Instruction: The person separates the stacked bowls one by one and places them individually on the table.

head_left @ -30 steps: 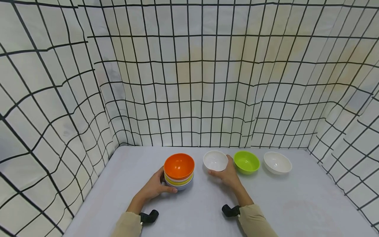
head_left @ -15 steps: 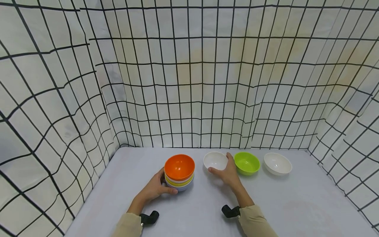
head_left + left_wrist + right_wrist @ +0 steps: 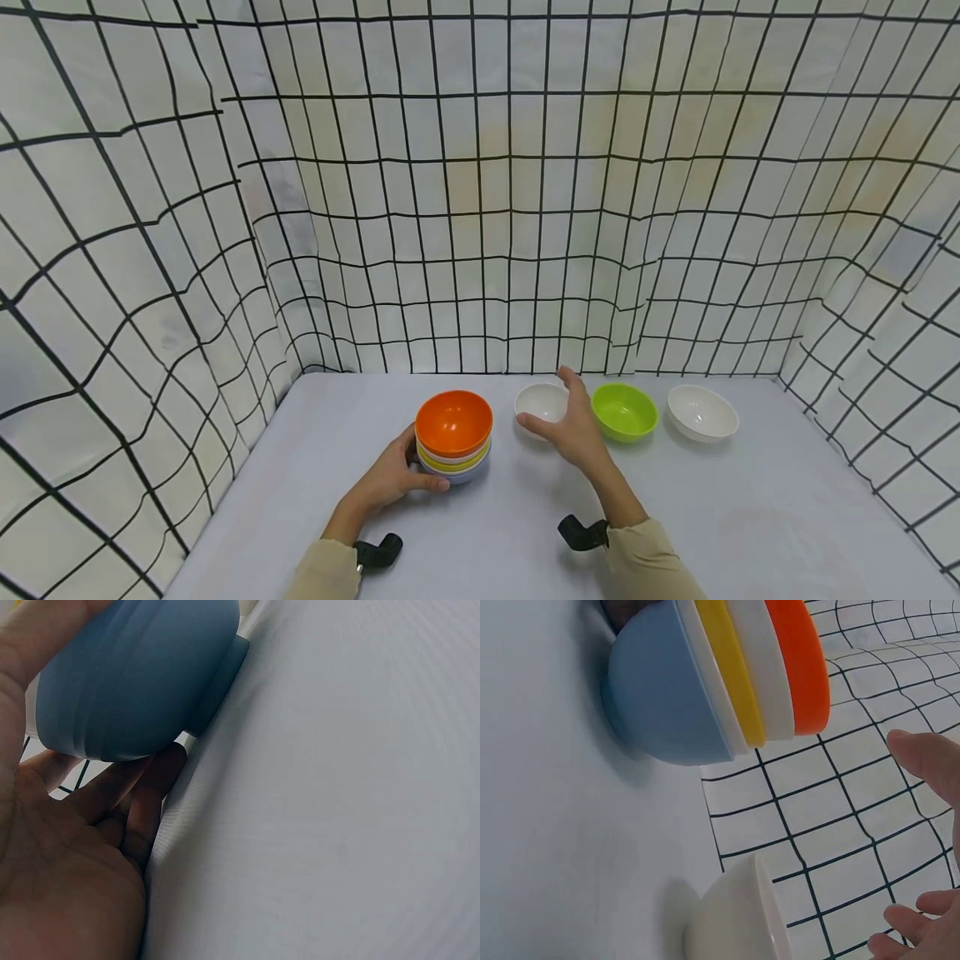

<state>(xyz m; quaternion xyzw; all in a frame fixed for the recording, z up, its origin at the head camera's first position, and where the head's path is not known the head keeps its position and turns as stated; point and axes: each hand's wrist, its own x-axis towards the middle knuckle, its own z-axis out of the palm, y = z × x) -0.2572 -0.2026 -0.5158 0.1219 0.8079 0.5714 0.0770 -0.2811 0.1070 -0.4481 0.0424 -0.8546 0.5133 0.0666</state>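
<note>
A stack of bowls [image 3: 454, 433] stands on the grey table [image 3: 510, 533], orange on top, then white, yellow and blue at the base. My left hand [image 3: 396, 477] grips the stack low down, thumb in front and fingers behind; the left wrist view shows the blue bowl [image 3: 142, 675] against the palm of the left hand [image 3: 67, 847]. A small white bowl [image 3: 540, 402] sits just right of the stack. My right hand [image 3: 573, 427] hovers over its right side, fingers spread, holding nothing. In the right wrist view the stack [image 3: 720, 682] and white bowl [image 3: 739, 922] stand apart.
A lime green bowl [image 3: 624, 410] and another white bowl [image 3: 702, 411] stand in a row to the right. Grid-patterned cloth walls close in the table at the back and both sides. Bare table lies in front of the bowls.
My right hand has let go of the small white bowl and lifted off it with the fingers spread. The left hand and the stack have not moved.
</note>
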